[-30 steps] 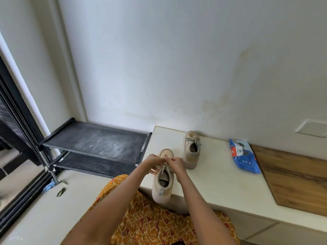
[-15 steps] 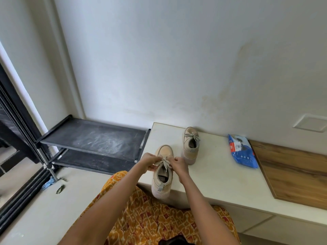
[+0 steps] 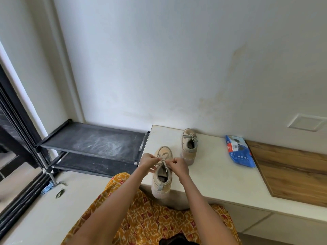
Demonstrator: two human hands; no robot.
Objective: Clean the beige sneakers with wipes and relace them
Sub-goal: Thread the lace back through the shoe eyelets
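Observation:
Two beige sneakers stand on a cream bench. The near sneaker sits at the front edge, heel toward me and jutting over it. My left hand and my right hand flank its tongue, and each pinches an end of the grey lace drawn across the top. The far sneaker stands behind and to the right, its lace tied in a bow. A blue pack of wipes lies further right near the wall.
A black two-tier shoe rack stands left of the bench. A wooden panel covers the bench's right part. White wall rises directly behind. A dark sliding door frame borders the floor at far left, with small scraps beside it.
My hands have drawn slightly apart, pulling the lace ends outward over the near sneaker. The view has shifted a little; the shoes and pack stayed put.

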